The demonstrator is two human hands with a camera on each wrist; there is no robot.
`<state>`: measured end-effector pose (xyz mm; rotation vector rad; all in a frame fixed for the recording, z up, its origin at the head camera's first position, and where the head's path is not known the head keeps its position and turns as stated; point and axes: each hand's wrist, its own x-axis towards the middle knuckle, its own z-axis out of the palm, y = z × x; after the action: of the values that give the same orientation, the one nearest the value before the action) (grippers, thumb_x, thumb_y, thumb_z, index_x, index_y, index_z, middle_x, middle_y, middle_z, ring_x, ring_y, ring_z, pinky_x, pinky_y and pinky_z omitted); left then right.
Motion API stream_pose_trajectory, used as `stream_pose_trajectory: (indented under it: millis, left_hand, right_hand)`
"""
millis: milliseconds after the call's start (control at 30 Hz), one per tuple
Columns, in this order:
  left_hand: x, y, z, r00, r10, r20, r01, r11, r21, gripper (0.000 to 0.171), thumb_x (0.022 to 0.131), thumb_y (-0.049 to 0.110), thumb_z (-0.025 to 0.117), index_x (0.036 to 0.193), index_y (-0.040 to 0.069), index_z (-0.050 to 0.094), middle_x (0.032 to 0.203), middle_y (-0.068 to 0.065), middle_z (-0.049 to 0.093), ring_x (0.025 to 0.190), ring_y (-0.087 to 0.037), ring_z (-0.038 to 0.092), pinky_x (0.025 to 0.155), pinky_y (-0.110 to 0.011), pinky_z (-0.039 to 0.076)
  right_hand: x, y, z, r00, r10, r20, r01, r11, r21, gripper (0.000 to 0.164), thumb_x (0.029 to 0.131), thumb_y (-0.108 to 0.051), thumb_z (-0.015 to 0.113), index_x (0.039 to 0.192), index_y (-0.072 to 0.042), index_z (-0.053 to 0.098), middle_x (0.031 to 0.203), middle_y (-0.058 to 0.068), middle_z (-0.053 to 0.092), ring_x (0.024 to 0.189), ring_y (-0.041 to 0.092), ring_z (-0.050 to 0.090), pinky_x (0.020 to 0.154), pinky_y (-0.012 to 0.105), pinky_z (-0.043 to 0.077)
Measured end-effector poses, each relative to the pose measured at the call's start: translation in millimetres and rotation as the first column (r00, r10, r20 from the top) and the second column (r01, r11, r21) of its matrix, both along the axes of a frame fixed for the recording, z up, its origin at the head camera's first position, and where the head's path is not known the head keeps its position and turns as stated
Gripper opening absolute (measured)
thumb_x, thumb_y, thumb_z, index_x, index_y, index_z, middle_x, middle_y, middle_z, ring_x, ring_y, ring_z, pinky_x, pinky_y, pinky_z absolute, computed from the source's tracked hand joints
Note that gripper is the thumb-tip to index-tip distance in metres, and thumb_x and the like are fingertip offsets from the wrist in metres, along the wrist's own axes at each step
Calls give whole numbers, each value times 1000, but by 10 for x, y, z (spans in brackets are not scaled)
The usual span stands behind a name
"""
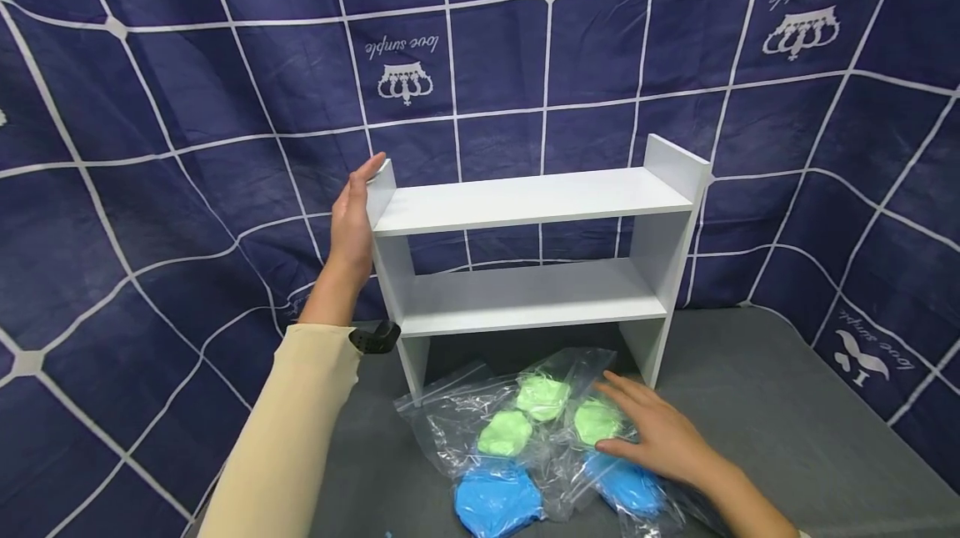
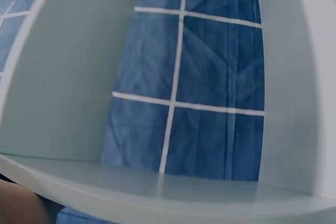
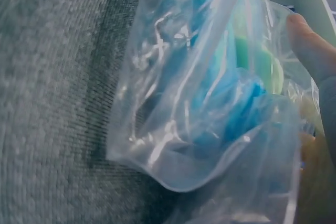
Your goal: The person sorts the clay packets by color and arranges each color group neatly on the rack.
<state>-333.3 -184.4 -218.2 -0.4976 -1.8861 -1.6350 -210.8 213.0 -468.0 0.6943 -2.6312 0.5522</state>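
A small white two-tier shelf [image 1: 525, 203] stands upright on the grey surface. My left hand [image 1: 352, 225] lies along the outside of its left side panel, fingers stretched up toward the top edge. In the left wrist view the shelf's white boards [image 2: 184, 198] fill most of the picture. Clear zip bags [image 1: 457, 409] lie in front of the shelf, with light green bundles [image 1: 505, 434] and blue bundles [image 1: 497, 500] inside. Over the bags on the right reaches my right hand [image 1: 663, 438], fingers extended and thumb apart. A clear bag with a blue bundle [image 3: 236, 108] shows beside its thumb [image 3: 310, 43] in the right wrist view.
Behind the shelf hangs a dark blue cloth [image 1: 495, 71] with white grid lines, which continues along both sides. The grey fabric surface [image 1: 780, 404] extends to the right of the shelf. A black band [image 1: 375, 338] is on my left wrist.
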Motion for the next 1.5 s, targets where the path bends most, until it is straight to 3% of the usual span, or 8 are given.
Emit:
stream_pose_trajectory:
  millis: [267,400,500,633,800,1067,1233,1500]
  left_hand:
    - [-106,-6,-105,987,-18,-159,30,997,72,49,102,27,34,132,1,62,144,-12,57,139,-16,46,119,-31,28]
    - [-136,6,-117,980,-21,-198,38,996,83,47,101,26,36,125,-3,64,141,-12,60,136,-14,49,117,-30,31]
    - [-155,12,-120,978,-12,-210,32,995,94,47,100,26,36,121,-5,65,139,-12,61,135,-14,51,116,-30,32]
    - [-152,3,-108,975,-8,-224,32,994,104,45,100,26,37,115,-6,66,138,-14,61,134,-16,52,115,-30,33]
    - [-146,13,-101,973,10,-230,14,995,101,39,100,28,38,107,5,69,138,-14,61,135,-17,52,115,-29,33]
    - [-173,40,-117,971,-1,-241,35,989,140,29,97,28,40,94,22,68,136,-21,60,135,-21,52,113,-27,35]
    - [-163,47,-122,971,3,-241,34,988,151,28,97,28,40,89,22,66,136,-20,61,136,-20,50,117,-28,30]
    - [-153,44,-125,968,-8,-252,53,984,171,31,98,25,39,93,13,68,136,-21,61,136,-23,51,114,-28,34]
  right_hand:
    - [-71,-7,-51,971,-11,241,22,999,-41,88,78,-63,72,149,-17,45,145,17,54,123,50,55,81,69,50]
    - [-102,-10,-68,961,-24,275,40,998,-54,91,76,-62,75,149,-17,45,143,19,56,123,51,55,82,70,49]
    - [-130,-13,-77,965,-35,259,48,998,-42,94,73,-62,78,148,-16,46,142,17,58,120,48,57,82,67,51]
    - [-164,-42,-73,975,-46,218,58,997,-46,90,70,-59,81,144,-15,52,133,13,66,107,33,62,77,53,54]
    - [-183,-77,-74,985,-49,164,59,996,-60,80,70,-52,83,135,-13,59,120,9,72,96,23,63,74,40,52]
    - [-195,-72,-136,997,-35,69,44,989,-142,64,72,-38,85,124,-7,65,117,10,72,102,32,66,84,50,54]
    - [-166,-59,-103,999,-11,-52,1,982,-187,56,68,-27,88,116,-7,68,110,4,71,98,28,66,81,47,55]
    - [-88,-52,96,994,-8,-109,-18,972,-233,53,68,-20,89,116,-14,68,112,-3,68,101,20,64,79,40,57]
